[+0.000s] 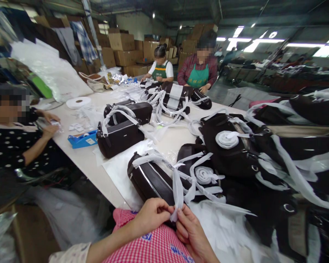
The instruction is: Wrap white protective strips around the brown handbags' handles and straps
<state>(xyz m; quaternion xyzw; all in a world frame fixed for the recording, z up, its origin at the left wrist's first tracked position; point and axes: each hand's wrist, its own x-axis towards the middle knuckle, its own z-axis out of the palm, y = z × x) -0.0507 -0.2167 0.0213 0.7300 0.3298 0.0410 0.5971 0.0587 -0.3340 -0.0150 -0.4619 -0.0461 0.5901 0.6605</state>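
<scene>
A dark brown handbag (153, 179) lies at the table's near edge, its handle wrapped in white strip material. Just in front of my body, a white strip (177, 190) hangs down from that handle. My left hand (157, 215) pinches the strip's lower end from the left. From the right, my right hand (189, 223) closes thumb and fingers on the same end, the two hands almost touching. Close beyond, a second dark bag (189, 155) bears a coiled white strip (205, 175) and loose strips.
Dark bags (120, 137) stand mid-table, with more piled at the right (230, 146). A blue tape dispenser (82, 139) and white roll (78, 102) sit left. One person (13, 138) works at the left, two others (199, 71) across the table. White sheets (222, 226) lie right of my hands.
</scene>
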